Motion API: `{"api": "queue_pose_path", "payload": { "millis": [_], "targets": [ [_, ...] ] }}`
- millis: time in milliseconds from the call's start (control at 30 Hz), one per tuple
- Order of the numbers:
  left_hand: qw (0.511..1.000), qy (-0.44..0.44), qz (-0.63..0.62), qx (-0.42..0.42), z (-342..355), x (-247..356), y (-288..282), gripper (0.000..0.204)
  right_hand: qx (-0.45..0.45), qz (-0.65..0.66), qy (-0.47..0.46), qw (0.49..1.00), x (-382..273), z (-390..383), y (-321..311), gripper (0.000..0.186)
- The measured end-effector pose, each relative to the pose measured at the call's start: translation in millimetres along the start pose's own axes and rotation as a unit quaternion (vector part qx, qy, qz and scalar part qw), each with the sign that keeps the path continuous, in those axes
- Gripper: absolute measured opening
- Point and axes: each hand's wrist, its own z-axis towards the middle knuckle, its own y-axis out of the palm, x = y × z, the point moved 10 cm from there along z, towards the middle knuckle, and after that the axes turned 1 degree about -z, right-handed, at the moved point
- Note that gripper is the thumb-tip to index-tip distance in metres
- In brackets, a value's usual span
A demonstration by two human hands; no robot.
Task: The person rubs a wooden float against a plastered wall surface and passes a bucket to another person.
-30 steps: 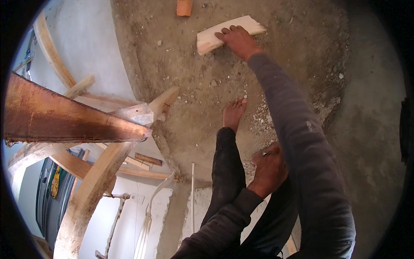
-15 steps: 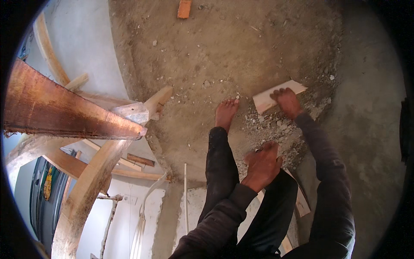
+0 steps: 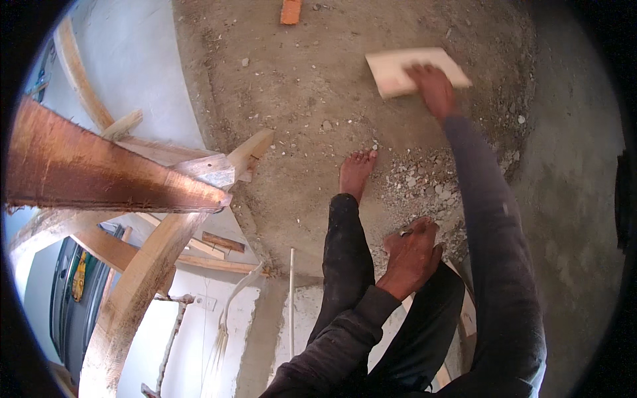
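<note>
My right hand [image 3: 434,91] is stretched forward, fingers bent over a short pale wooden board [image 3: 386,71]. Motion slightly blurs this board, which is just over or on the dirt floor [image 3: 285,86]; I cannot tell whether it touches. Its right end is cut at a slant. By my right knee is my left hand [image 3: 413,259], its fingers curled closed. A small shiny dark bit shows at those fingers, too small to name. Between the hands lies a heap of grey rubble and stone chips [image 3: 431,186].
A wide reddish-brown plank [image 3: 99,166] juts in from the left above crossed timber beams [image 3: 142,278]. An orange brick piece [image 3: 290,12] lies at the far edge. My bare foot [image 3: 357,174] stands left of the rubble. A smooth grey concrete strip [image 3: 570,199] runs along the right.
My right hand has moved the board forward, away from the rubble heap, uncovering more of it. The left hand has stayed near the knee. The whole view has shifted slightly.
</note>
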Motion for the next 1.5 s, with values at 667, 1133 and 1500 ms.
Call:
{"api": "queue_pose_path", "payload": {
  "millis": [667, 1133, 1500],
  "targets": [
    [0.996, 0.087, -0.002, 0.013, -16, -8, -1, 0.052, 0.025, 0.045, -0.216, 0.975, -244, 76, -26, 0.019],
    [0.994, -0.007, 0.066, -0.086, -28, -46, 28, 0.030, -0.075, 0.108, -0.020, 0.991, -97, -106, -29, 0.031],
    [0.985, 0.028, 0.142, -0.094, -47, -61, 67, 0.028, 0.052, 0.617, 0.355, 0.700, -54, -223, -12, 0.023]
  ]
}}
